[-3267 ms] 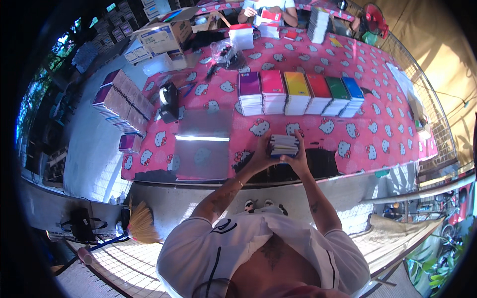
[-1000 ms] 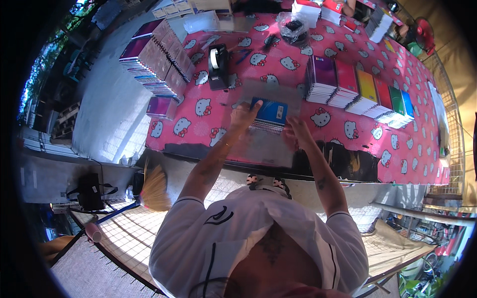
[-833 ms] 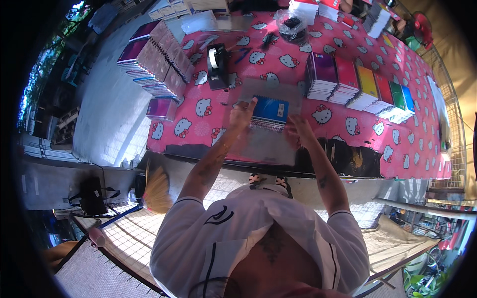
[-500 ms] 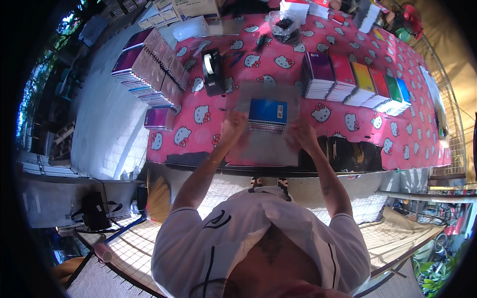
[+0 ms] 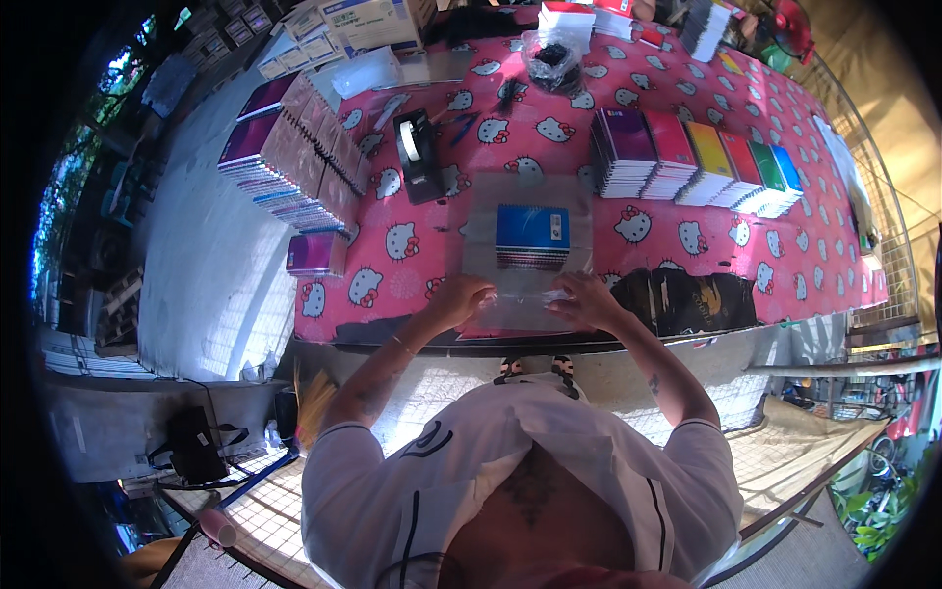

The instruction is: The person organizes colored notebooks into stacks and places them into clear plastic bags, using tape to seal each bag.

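Observation:
In front of me a small stack of spiral notebooks with a blue top cover (image 5: 532, 228) lies on a clear plastic sheet or bag (image 5: 481, 216); I cannot tell whether the plastic also covers it. My left hand (image 5: 463, 298) is closed on the plastic at its near left part. Level with it, my right hand (image 5: 589, 302) pinches the plastic at the near right. A stretch of crinkled plastic runs between both hands, just nearer to me than the notebooks' coiled edge.
The pink patterned tablecloth (image 5: 633, 224) bears a black tape dispenser (image 5: 420, 162), tall notebook stacks (image 5: 285, 152) at the left and a row of coloured notebook stacks (image 5: 677, 152) at the right. A black plastic bag (image 5: 687, 299) lies along the near edge. Cardboard boxes (image 5: 373, 22) stand far left.
Both hands have come nearer to me, from beside the notebooks to the near part of the plastic, and closer together. The head view has shifted slightly.

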The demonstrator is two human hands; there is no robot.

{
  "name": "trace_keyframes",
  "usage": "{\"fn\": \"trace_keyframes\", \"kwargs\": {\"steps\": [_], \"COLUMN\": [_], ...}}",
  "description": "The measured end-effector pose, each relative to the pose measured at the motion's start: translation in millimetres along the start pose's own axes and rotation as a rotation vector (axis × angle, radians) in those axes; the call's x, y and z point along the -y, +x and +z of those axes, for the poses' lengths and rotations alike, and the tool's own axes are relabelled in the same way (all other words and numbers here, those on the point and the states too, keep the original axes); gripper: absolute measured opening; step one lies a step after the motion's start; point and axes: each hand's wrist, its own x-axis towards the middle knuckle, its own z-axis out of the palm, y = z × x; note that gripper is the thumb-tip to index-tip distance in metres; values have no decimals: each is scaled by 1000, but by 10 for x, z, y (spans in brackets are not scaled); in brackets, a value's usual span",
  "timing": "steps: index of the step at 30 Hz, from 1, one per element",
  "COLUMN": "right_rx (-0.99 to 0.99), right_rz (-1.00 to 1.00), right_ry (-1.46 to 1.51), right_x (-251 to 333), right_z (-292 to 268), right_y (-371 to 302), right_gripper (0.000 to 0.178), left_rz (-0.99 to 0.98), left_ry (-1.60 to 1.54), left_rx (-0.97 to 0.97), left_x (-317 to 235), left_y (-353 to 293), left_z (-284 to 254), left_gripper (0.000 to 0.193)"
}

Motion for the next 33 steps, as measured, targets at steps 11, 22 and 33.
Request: {"fn": "trace_keyframes", "kwargs": {"steps": [11, 22, 33], "right_rx": [133, -239, -213], "right_rz": [171, -13, 44], "right_ry": [57, -480, -533], "right_x": [-14, 535, 551], "right_z": [-223, 357, 420], "right_y": [51, 373, 545], "right_gripper": [17, 58, 59], "left_rz": [-215, -371, -84], "left_ry": [-128, -14, 331], "left_rx": [196, -177, 10], "left_x": [-13, 336, 800], "left_y": [232, 947, 2317], "left_z": [-185, -311, -44], "left_gripper": [17, 26, 13]}}
